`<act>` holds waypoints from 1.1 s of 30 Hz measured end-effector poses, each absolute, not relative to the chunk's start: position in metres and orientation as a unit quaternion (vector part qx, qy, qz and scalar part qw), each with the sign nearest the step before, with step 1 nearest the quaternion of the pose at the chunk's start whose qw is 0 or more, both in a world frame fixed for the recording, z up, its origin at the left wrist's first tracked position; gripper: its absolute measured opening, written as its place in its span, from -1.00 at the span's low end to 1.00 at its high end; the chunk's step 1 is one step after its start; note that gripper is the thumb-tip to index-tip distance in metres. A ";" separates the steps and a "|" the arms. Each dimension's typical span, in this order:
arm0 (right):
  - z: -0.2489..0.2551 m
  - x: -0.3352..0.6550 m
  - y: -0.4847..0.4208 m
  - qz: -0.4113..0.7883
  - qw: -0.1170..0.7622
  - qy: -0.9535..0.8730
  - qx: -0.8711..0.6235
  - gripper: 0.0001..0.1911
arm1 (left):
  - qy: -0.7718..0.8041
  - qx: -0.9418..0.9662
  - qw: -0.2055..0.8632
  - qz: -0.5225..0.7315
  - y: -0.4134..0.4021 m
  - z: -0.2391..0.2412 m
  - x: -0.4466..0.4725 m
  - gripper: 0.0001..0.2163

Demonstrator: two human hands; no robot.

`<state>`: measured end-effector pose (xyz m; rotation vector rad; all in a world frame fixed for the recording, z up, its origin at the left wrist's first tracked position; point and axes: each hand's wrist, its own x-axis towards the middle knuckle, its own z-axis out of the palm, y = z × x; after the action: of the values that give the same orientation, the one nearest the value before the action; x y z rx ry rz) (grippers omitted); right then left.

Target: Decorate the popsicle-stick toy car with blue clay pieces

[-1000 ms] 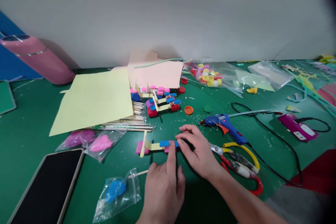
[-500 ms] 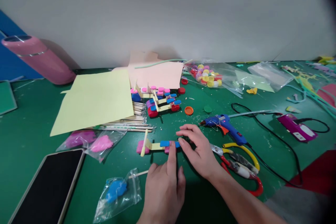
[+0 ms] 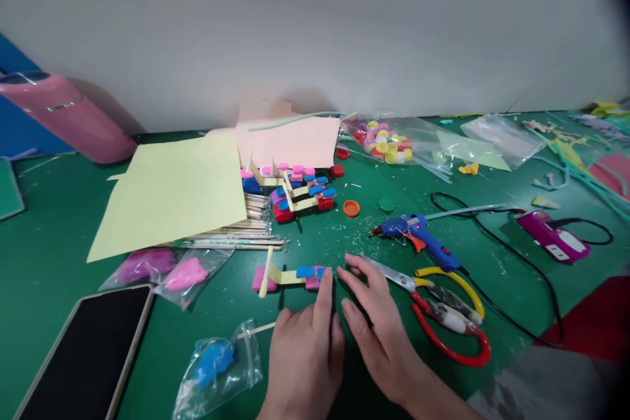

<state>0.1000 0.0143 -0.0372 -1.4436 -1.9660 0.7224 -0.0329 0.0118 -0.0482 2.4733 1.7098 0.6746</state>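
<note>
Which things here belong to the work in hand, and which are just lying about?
Likely belonging:
small stick model, touched by the left hand
bagged blue lump, matching its blue pieces
glue gun

Likely just lying about:
phone
pink bottle

Left hand's (image 3: pixel 302 351) index tip hides part of the end blue pad (image 3: pixel 321 273) on the small model (image 3: pixel 290 277); its other fingertips are curled out of sight. Yellow sheet (image 3: pixel 167 200) covers part of the skewers (image 3: pixel 246 237). Bottom edge crops 3 things: phone (image 3: pixel 88 354), blue-clay bag (image 3: pixel 214 367), right forearm (image 3: pixel 433 394); left edge clips pink bottle (image 3: pixel 73 118), far-right scraps (image 3: pixel 561 128) too small to identify.
</note>
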 end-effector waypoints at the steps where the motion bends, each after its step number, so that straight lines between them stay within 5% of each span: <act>1: -0.038 0.099 0.013 0.272 0.290 -0.741 -0.542 -0.58 | 0.555 0.802 0.032 0.218 0.012 -0.048 -0.033 -0.53; 33: -0.040 0.094 0.013 0.281 0.282 -0.753 -0.524 -0.52 | 0.563 0.798 0.040 0.210 0.011 -0.049 -0.034 -0.54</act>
<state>0.0938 0.0133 -0.0399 -1.4038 -2.0172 0.7514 -0.0339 0.0111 -0.0495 2.4458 1.7248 0.6445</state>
